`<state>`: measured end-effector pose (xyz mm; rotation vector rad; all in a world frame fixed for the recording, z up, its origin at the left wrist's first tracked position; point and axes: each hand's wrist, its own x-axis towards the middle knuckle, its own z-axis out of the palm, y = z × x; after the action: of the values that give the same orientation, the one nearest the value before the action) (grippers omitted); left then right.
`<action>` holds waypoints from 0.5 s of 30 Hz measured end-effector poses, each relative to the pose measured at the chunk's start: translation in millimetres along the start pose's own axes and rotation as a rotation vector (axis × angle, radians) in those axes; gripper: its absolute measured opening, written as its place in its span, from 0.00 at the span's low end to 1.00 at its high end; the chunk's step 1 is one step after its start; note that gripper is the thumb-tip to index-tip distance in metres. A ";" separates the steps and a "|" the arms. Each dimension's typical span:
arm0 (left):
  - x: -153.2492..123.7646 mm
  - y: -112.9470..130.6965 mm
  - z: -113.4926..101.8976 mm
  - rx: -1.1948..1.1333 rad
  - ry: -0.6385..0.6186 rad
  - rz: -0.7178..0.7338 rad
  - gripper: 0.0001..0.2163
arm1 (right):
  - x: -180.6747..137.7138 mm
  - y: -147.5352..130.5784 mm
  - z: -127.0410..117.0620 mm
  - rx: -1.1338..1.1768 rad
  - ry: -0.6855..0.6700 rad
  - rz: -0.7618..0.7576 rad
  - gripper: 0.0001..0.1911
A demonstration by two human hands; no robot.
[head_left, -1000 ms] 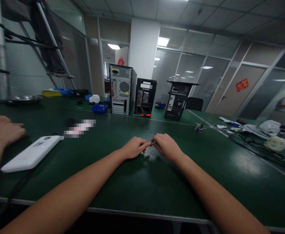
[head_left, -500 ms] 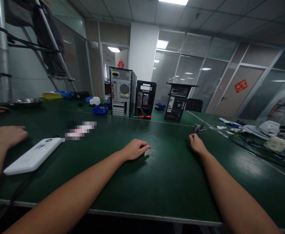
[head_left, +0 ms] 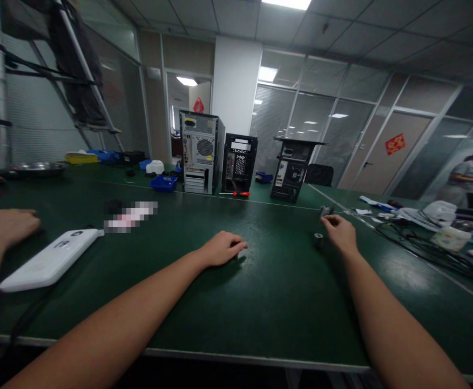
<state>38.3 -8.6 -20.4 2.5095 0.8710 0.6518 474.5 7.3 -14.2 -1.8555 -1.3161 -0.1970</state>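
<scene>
My left hand (head_left: 223,248) rests on the green table (head_left: 277,302) with its fingers curled together; whatever they may hold is too small to make out. Farther right, my right hand (head_left: 340,233) has thumb and fingertips pinched beside a little cluster of metal parts (head_left: 326,210). I cannot make out what, if anything, is in that pinch. A small round metal part (head_left: 318,237) stands on the table just left of the right hand.
Three computer cases (head_left: 201,153) stand at the back, a red-handled screwdriver (head_left: 241,193) before them. At left lie a white device (head_left: 52,259) and another person's hand (head_left: 12,224). Blue trays (head_left: 163,183) sit behind. Black cables (head_left: 418,246) and clutter cover the right.
My right hand has shifted a little to the right, and the round metal part now stands where it was. My left hand has hardly moved.
</scene>
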 end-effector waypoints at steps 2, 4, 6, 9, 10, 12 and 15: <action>0.2 -0.7 0.7 0.004 -0.001 -0.008 0.19 | -1.3 4.7 -6.0 -0.048 -0.032 -0.055 0.22; 0.3 -1.4 1.2 0.006 0.001 -0.011 0.18 | -2.6 7.9 -9.0 -0.099 -0.079 -0.079 0.23; 0.3 -2.1 1.4 0.001 0.002 -0.009 0.18 | -3.5 8.3 -10.1 -0.137 -0.154 -0.090 0.24; 0.3 -2.5 0.9 -0.006 -0.001 -0.012 0.18 | -4.8 5.0 -9.9 -0.157 -0.291 -0.112 0.22; 0.3 -2.4 0.7 -0.004 -0.003 -0.013 0.18 | -5.4 3.6 -9.7 -0.152 -0.316 -0.115 0.22; 0.3 -2.0 0.3 0.002 -0.002 -0.009 0.18 | -6.8 1.4 -9.6 -0.136 -0.334 -0.107 0.21; -0.1 -1.7 0.4 0.007 0.003 0.000 0.17 | -8.4 0.0 -10.5 -0.131 -0.321 -0.106 0.21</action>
<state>37.7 -7.5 -21.5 2.5149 0.8762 0.6534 474.2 -5.9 -12.1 -1.9881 -1.6566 -0.0404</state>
